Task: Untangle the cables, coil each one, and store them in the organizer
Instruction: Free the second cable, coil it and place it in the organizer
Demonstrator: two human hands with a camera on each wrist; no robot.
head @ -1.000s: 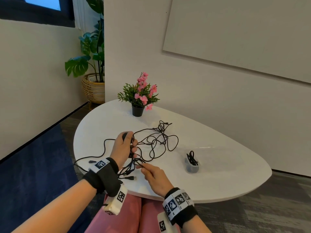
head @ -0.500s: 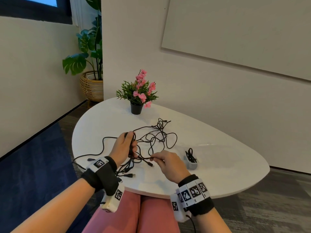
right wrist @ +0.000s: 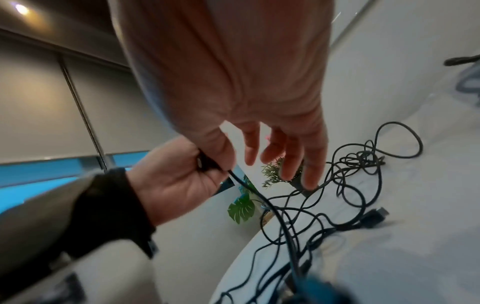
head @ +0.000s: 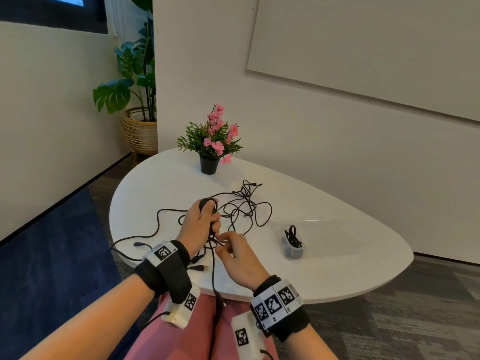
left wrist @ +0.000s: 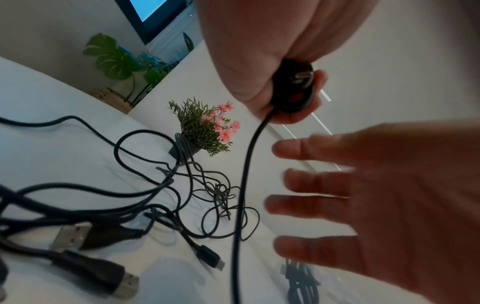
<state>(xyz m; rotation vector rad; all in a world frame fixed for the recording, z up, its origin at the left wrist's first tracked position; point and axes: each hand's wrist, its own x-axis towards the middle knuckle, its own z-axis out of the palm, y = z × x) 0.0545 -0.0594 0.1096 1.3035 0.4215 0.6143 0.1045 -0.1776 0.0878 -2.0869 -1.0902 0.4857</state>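
Coiling was under way: your left hand [head: 198,224] gripped the black coil [left wrist: 293,86]; your open-fingered right hand [head: 240,258] needed the hanging cable [head: 213,271] next

You face a pale wall [head: 324,152] carrying a large panel [head: 376,48]; your white table [head: 337,229] stands over grey flooring [head: 428,320], navy rug [head: 52,255] left, window [head: 52,11] above.

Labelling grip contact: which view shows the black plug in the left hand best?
Left wrist: the plug fills the frame, the left hand curled round it, cable hanging below. Head shows only its top above the fingers. Right wrist shows a dark sliver between both hands.
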